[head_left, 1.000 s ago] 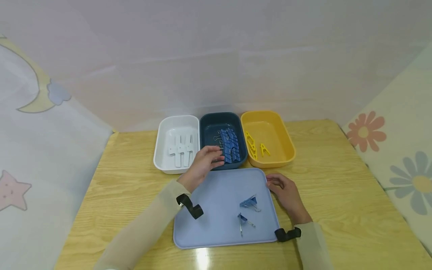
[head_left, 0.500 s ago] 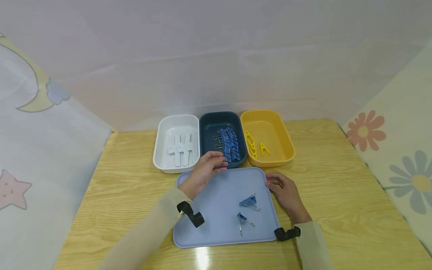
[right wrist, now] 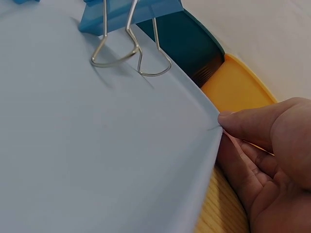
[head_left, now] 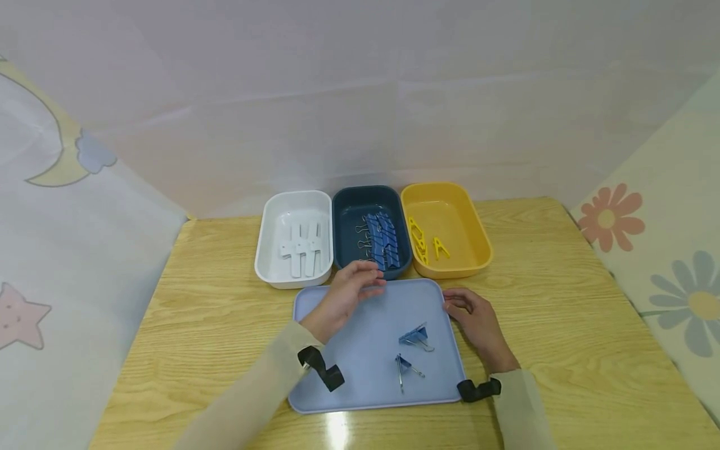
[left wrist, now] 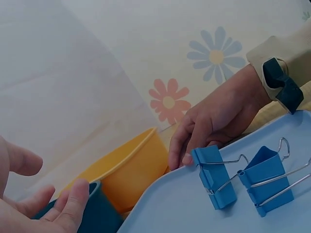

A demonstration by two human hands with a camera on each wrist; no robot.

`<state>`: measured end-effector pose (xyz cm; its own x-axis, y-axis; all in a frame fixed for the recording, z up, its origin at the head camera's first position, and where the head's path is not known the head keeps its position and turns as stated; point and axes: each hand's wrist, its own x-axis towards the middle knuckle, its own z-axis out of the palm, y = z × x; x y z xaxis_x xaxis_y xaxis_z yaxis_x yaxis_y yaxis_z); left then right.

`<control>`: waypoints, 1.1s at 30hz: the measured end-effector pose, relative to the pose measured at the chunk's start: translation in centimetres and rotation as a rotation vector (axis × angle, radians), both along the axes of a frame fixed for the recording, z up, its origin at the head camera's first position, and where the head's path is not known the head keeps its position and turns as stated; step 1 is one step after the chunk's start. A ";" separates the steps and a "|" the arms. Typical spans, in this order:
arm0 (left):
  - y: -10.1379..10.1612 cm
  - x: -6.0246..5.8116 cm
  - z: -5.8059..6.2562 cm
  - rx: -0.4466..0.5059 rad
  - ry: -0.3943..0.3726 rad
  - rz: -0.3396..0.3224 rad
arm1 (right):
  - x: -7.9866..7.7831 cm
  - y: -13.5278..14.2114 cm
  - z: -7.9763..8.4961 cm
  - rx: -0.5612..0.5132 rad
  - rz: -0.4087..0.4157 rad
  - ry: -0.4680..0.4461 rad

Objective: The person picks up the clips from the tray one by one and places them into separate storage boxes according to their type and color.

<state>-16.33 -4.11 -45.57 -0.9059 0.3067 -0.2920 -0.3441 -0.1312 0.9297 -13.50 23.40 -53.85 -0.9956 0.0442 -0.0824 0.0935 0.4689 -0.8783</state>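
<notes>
My left hand (head_left: 344, 295), with loosely bent fingers and nothing in them, hovers over the back of the light blue tray (head_left: 360, 375), just in front of the dark blue bin (head_left: 350, 206). At the tray's back right corner, my right hand (head_left: 477, 322) pinches the rim; in the right wrist view the thumb (right wrist: 252, 124) touches the edge and the fingers lie against its outside. Two blue binder clips with silver wire handles lie on the tray's right part: one clip (head_left: 415, 336) farther back, the other clip (head_left: 404, 362) nearer me. Several blue binder clips (head_left: 382, 236) lie in rows inside the dark blue bin.
Left of the dark blue bin stands a white bin (head_left: 270, 250) holding several white clip-like pieces (head_left: 304, 250). On its right, a yellow bin (head_left: 475, 244) contains yellow clips (head_left: 440, 249). The bins stand at the back of the wooden table (head_left: 214, 300), before a pale wall (head_left: 360, 125).
My left hand has drawn back from over the dark blue bin toward me and slightly right, over the tray. The right hand and the two clips on the tray stay put.
</notes>
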 end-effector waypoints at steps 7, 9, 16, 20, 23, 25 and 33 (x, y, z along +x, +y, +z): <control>0.5 0.6 -0.2 0.025 0.003 -0.003 | 0.1 -0.1 0.2 0.001 -0.002 -0.019; 0.6 0.6 -0.2 0.025 -0.001 -0.008 | 0.1 -0.1 0.2 0.000 -0.001 -0.018; 1.1 1.0 -0.7 0.021 -0.002 -0.026 | 0.0 0.0 0.1 -0.003 0.004 -0.004; 1.6 1.1 -1.2 0.009 -0.002 -0.045 | 0.0 0.0 0.1 0.002 0.002 -0.008; 1.8 1.3 -1.7 -0.001 -0.003 -0.066 | 0.1 0.1 0.1 -0.007 0.010 0.001; 2.0 1.3 -2.1 -0.012 0.009 -0.083 | 0.0 0.1 0.1 -0.012 0.016 0.008; 2.3 1.5 -3.3 -0.176 0.072 -0.194 | 0.0 0.1 0.0 -0.009 0.021 0.016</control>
